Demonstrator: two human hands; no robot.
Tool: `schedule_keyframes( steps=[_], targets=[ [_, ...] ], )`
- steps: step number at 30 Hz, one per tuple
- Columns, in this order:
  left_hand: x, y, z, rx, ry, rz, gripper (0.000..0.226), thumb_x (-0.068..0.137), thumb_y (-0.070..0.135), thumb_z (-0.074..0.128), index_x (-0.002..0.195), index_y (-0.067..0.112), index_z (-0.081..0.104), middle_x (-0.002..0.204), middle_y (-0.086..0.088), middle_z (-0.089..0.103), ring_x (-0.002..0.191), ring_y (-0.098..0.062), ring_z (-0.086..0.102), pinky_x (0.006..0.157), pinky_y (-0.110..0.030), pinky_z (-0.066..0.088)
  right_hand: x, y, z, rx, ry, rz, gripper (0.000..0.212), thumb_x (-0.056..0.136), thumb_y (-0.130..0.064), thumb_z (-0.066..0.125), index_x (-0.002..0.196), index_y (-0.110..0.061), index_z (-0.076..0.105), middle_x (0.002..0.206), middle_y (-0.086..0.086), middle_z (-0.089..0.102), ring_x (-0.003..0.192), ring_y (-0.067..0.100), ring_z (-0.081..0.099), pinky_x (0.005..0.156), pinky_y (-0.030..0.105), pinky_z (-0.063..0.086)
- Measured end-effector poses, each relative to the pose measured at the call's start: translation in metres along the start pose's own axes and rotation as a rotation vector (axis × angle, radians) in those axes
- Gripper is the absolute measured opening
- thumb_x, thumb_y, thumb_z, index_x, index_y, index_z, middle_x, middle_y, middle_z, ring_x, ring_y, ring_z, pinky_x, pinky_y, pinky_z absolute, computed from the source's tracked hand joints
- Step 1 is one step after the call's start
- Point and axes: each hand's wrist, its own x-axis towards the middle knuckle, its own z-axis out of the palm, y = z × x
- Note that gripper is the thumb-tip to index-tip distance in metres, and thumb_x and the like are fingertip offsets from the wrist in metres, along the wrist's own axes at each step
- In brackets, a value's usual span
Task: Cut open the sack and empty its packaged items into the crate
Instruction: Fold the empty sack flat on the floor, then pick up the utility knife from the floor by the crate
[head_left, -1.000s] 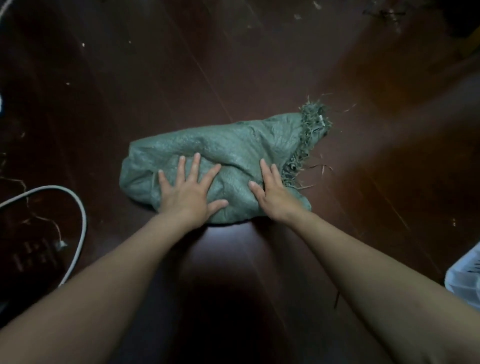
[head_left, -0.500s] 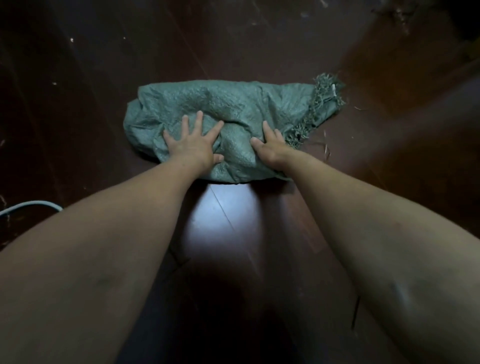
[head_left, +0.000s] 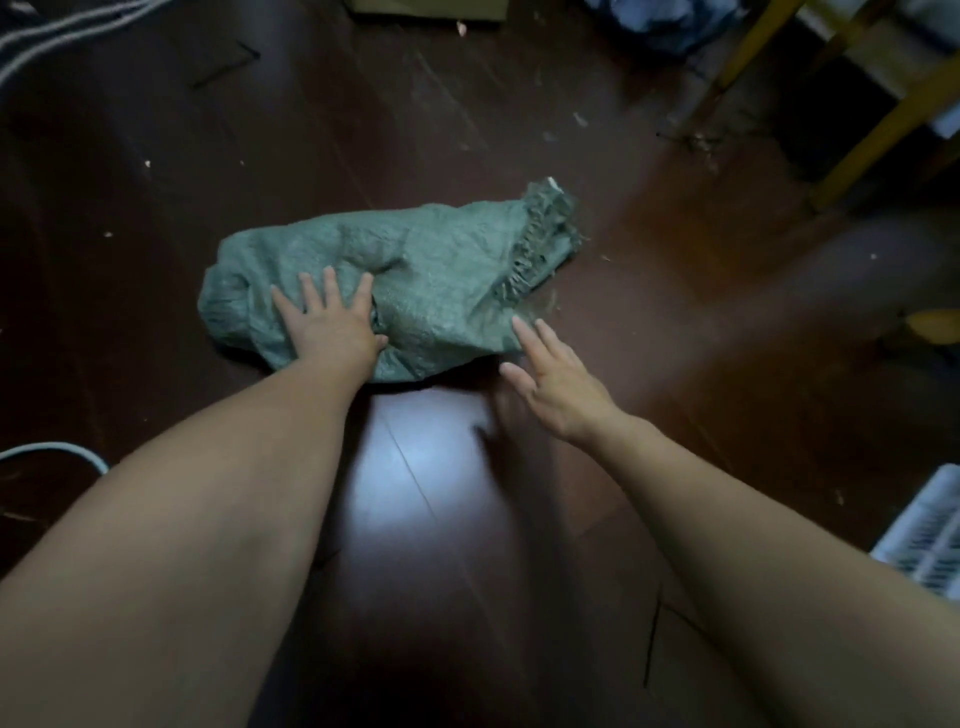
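Head view: a crumpled green woven sack, its frayed end turned to the right, lies on the dark wooden floor ahead of the person. The left grip rests flat on the sack's left part, fingers straight and spread, pinching nothing. The right grip, likewise spread and holding nothing, is over the floor at the sack's near right corner, contact not discernible. A white slatted crate shows at the lower right edge, well apart from the sack; a pale cable lies at left.
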Motion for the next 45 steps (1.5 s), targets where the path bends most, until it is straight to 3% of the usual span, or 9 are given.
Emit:
schedule_keyframes(
  steps=[9, 17, 26, 32, 34, 37, 40, 45],
  targets=[
    [-0.033, -0.002, -0.033, -0.167, 0.190, 0.127, 0.075, 0.092, 0.046, 0.046, 0.149, 0.031, 0.001, 0.160, -0.007, -0.003, 0.147, -0.025, -0.003, 0.116, -0.052, -0.004, -0.010, -0.021, -0.017, -0.006, 0.035, -0.032, 0.061, 0.097, -0.048, 0.032, 0.150, -0.034, 0.005, 0.161, 0.001, 0.000, 0.148, 0.024, 0.003, 0.120, 0.040, 0.010],
    [-0.061, -0.017, -0.046, -0.338, 0.224, 0.072, 0.068, 0.094, 0.040, 0.044, 0.149, 0.030, 0.007, 0.160, -0.006, 0.002, 0.147, -0.025, 0.001, 0.117, -0.048, 0.000, -0.010, -0.061, -0.032, -0.024, 0.044, -0.111, 0.061, 0.098, -0.048, 0.031, 0.150, -0.034, 0.004, 0.161, 0.001, 0.000, 0.148, 0.025, 0.003, 0.119, 0.040, 0.009],
    [-0.083, 0.003, -0.047, -0.365, 0.141, 0.104, 0.068, 0.095, 0.038, 0.045, 0.150, 0.026, 0.006, 0.160, -0.006, 0.001, 0.147, -0.026, 0.001, 0.118, -0.048, 0.001, -0.025, -0.047, -0.041, -0.021, 0.061, -0.084, 0.062, 0.098, -0.047, 0.031, 0.151, -0.030, 0.003, 0.161, 0.005, 0.001, 0.148, 0.024, 0.001, 0.120, 0.038, 0.006],
    [-0.110, 0.032, -0.069, -0.374, 0.067, 0.147, 0.067, 0.094, 0.037, 0.045, 0.150, 0.020, 0.010, 0.160, -0.008, 0.005, 0.147, -0.026, 0.004, 0.118, -0.045, 0.003, -0.061, -0.033, -0.056, 0.078, 0.111, -0.072, 0.061, 0.097, -0.046, 0.035, 0.150, -0.032, 0.009, 0.161, -0.001, 0.002, 0.148, 0.020, 0.004, 0.119, 0.038, 0.013],
    [-0.123, 0.056, -0.081, -0.367, 0.104, 0.196, 0.062, 0.094, 0.035, 0.046, 0.147, 0.015, 0.021, 0.154, -0.012, 0.023, 0.143, -0.029, 0.019, 0.116, -0.044, 0.014, -0.079, -0.020, -0.070, 0.097, 0.186, -0.040, 0.058, 0.097, -0.044, 0.037, 0.149, -0.029, 0.016, 0.161, -0.002, 0.003, 0.147, 0.019, 0.006, 0.117, 0.038, 0.016],
    [-0.146, 0.108, -0.103, -0.368, 0.204, 0.293, 0.042, 0.093, 0.031, 0.047, 0.131, 0.013, 0.044, 0.132, -0.015, 0.050, 0.124, -0.033, 0.045, 0.102, -0.042, 0.034, -0.116, 0.016, -0.096, 0.142, 0.328, 0.056, 0.054, 0.097, -0.041, 0.039, 0.147, -0.023, 0.027, 0.160, -0.001, 0.009, 0.147, 0.019, 0.012, 0.115, 0.035, 0.019],
    [-0.182, 0.172, -0.122, -0.426, 0.245, 0.456, 0.035, 0.094, 0.029, 0.046, 0.126, 0.016, 0.050, 0.124, -0.014, 0.055, 0.117, -0.034, 0.051, 0.095, -0.042, 0.039, -0.171, 0.063, -0.118, 0.202, 0.458, 0.177, 0.053, 0.097, -0.038, 0.041, 0.146, -0.020, 0.031, 0.159, 0.001, 0.017, 0.146, 0.017, 0.016, 0.115, 0.032, 0.019],
    [-0.277, 0.274, -0.145, -0.642, 0.258, 0.819, 0.036, 0.096, 0.028, 0.042, 0.129, 0.017, 0.048, 0.127, -0.009, 0.055, 0.117, -0.029, 0.052, 0.097, -0.041, 0.038, -0.287, 0.129, -0.139, 0.235, 0.690, 0.346, 0.051, 0.098, -0.031, 0.043, 0.145, -0.015, 0.032, 0.154, 0.006, 0.030, 0.144, 0.016, 0.023, 0.114, 0.026, 0.018]
  ],
)
